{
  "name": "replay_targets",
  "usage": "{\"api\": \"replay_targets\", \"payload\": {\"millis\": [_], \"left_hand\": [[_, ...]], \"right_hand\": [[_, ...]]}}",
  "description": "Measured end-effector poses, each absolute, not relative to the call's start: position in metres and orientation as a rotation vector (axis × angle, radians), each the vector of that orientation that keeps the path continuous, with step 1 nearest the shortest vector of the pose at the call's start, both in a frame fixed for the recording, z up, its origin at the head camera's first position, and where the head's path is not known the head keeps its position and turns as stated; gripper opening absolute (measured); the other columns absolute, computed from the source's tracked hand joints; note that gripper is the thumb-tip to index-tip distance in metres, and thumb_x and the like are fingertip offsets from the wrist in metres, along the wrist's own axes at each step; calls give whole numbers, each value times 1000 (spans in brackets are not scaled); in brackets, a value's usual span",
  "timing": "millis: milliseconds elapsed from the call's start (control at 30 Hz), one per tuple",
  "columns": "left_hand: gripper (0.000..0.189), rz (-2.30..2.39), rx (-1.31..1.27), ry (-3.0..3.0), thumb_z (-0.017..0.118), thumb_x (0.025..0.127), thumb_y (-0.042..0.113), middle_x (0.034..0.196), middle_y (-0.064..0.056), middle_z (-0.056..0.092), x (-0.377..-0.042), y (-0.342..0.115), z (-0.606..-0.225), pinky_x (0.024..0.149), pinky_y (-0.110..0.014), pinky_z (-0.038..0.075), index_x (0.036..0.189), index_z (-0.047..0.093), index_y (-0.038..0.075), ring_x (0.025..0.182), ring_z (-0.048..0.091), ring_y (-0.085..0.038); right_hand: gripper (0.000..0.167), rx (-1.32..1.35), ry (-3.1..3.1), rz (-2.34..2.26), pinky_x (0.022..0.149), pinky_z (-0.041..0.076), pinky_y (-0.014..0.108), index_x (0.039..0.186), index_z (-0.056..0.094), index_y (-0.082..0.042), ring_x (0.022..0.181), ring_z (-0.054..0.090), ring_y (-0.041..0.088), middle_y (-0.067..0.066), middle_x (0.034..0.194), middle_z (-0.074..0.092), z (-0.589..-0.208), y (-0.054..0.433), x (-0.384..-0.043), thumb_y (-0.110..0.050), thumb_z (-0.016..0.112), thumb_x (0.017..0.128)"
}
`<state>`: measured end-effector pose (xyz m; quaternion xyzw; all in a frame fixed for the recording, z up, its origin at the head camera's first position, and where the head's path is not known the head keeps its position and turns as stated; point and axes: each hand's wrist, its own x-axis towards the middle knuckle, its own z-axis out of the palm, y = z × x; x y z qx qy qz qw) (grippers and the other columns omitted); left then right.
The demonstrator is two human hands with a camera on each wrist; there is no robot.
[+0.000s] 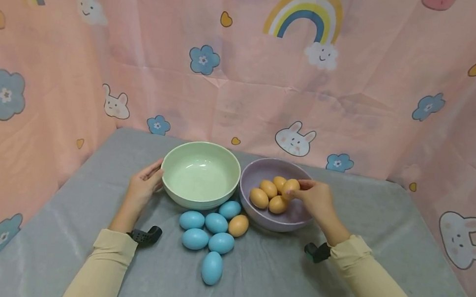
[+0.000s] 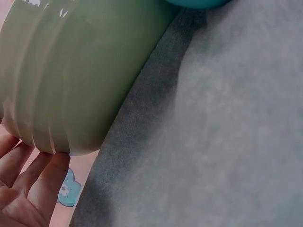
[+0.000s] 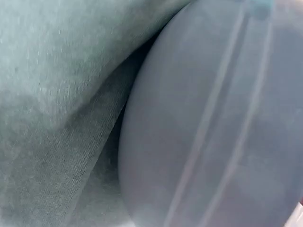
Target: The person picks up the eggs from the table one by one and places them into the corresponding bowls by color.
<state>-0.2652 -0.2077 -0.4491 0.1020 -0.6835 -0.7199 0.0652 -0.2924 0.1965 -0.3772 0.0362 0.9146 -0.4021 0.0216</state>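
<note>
My left hand [image 1: 143, 187] touches the left side of a light green bowl [image 1: 201, 176]. The left wrist view shows the fingertips of that hand [image 2: 31, 182] resting against the ridged outer wall of the green bowl [image 2: 80, 75]. No eggs lie in this bowl. Over a purple bowl [image 1: 257, 170], my right hand [image 1: 318, 200] pinches an orange egg [image 1: 290, 186] between thumb and fingers. Several other orange eggs [image 1: 268, 188] lie inside the purple bowl. Its outer wall [image 3: 189, 113] fills much of the right wrist view, where the pinched egg is out of sight.
In front of the bowls, several blue eggs [image 1: 195, 239] and one orange egg [image 1: 238, 226] lie on the grey tablecloth [image 1: 274, 291]. The two bowls stand side by side. Pink printed cloth [image 1: 243, 104] hangs behind and at both sides.
</note>
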Motion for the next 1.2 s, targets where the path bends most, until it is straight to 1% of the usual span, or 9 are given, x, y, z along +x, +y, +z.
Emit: {"api": "replay_targets", "payload": {"millis": [67, 133, 267, 433, 667, 833, 1000, 1067, 1200], "left_hand": [[50, -2173, 310, -2060, 58, 102, 22, 154, -6, 46, -266, -208, -450, 85, -10, 54, 149, 46, 12, 111, 61, 6], [50, -2173, 311, -2061, 58, 101, 23, 154, -6, 46, -266, -208, -450, 85, -10, 54, 149, 46, 13, 111, 61, 6], [50, -2161, 313, -2071, 57, 102, 22, 154, -7, 47, -266, -208, -450, 85, -10, 54, 149, 46, 13, 120, 60, -3], [50, -2156, 317, -2083, 57, 102, 23, 154, -5, 47, -266, -208, -449, 85, -10, 54, 150, 46, 14, 131, 56, -14], [49, -2147, 304, -2084, 56, 102, 24, 154, -6, 47, -265, -208, -447, 89, -11, 53, 149, 46, 14, 136, 52, -19], [49, -2140, 287, -2089, 56, 103, 23, 154, -6, 46, -264, -207, -446, 93, -13, 53, 150, 45, 13, 137, 51, -21], [49, -2151, 284, -2073, 56, 103, 21, 154, -7, 46, -264, -207, -447, 92, -12, 53, 149, 46, 12, 137, 51, -20], [49, -2155, 279, -2068, 56, 103, 21, 154, -7, 46, -265, -207, -448, 91, -12, 53, 149, 46, 12, 135, 53, -17], [48, -2151, 286, -2073, 56, 103, 22, 154, -7, 47, -265, -207, -450, 88, -11, 53, 149, 46, 12, 124, 59, -5]], "right_hand": [[54, 95, 2869, -1212, 105, 49, 50, 128, 62, 9, 126, 56, 39, 25, 131, 62, -379, 196, -296, -23, 76, 87], [53, 93, 2891, -1194, 103, 50, 48, 126, 63, 9, 123, 58, 39, 26, 130, 63, -382, 195, -298, -22, 76, 86], [52, 130, 2896, -1180, 100, 52, 47, 125, 63, 10, 120, 60, 38, 26, 128, 64, -386, 193, -304, -21, 77, 85], [52, 161, 2891, -1151, 99, 52, 46, 124, 63, 10, 118, 61, 37, 26, 128, 64, -389, 193, -309, -20, 77, 85], [52, 126, 2874, -1083, 100, 52, 46, 123, 63, 11, 119, 60, 38, 27, 128, 64, -389, 193, -315, -20, 78, 85], [52, 128, 2851, -1048, 100, 52, 46, 122, 64, 11, 117, 61, 37, 27, 127, 64, -390, 191, -319, -20, 80, 83], [53, 96, 2846, -1011, 99, 53, 46, 121, 65, 12, 117, 60, 38, 27, 126, 65, -390, 191, -320, -21, 80, 83], [53, 95, 2846, -994, 99, 53, 46, 121, 65, 12, 118, 60, 39, 27, 126, 65, -390, 191, -320, -22, 80, 83], [51, 106, 2839, -977, 100, 53, 47, 120, 65, 12, 118, 61, 39, 27, 125, 65, -391, 190, -320, -21, 80, 83]]}}
